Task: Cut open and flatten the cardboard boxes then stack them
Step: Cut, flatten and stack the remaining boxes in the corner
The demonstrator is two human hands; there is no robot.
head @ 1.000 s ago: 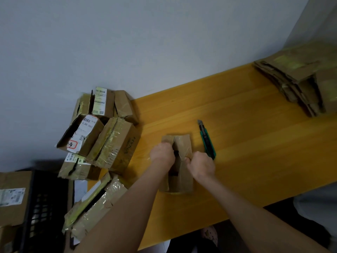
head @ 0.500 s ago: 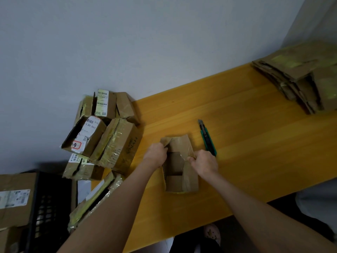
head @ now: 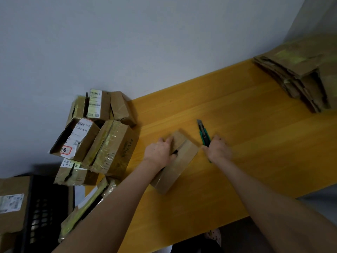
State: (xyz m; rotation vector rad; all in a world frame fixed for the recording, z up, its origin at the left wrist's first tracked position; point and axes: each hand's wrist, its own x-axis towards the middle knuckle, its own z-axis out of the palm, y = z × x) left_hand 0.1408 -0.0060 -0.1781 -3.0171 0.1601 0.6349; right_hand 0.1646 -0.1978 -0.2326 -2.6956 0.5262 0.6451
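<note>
1. Gripping the small box with the left hand: curled over its upper-left edge, thumb toward the dark slit on top.
2. Laid over the lower end of the green cutter with the right hand; too blurred to tell whether closed round the handle or merely touching it.
3. Small box lying slantwise on the yellow table, centre of the frame, with the green cutter just to its right.
4. Counted: two hands, one cutter, one box in work, one stack of flattened cardboard at upper right, about six uncut boxes piled at left, overlapping too much for a sure count.
5. Both reaching in from the bottom edge toward frame centre, backs of the hands up.
6. At lower left, one black crate beside one labelled carton.
</note>
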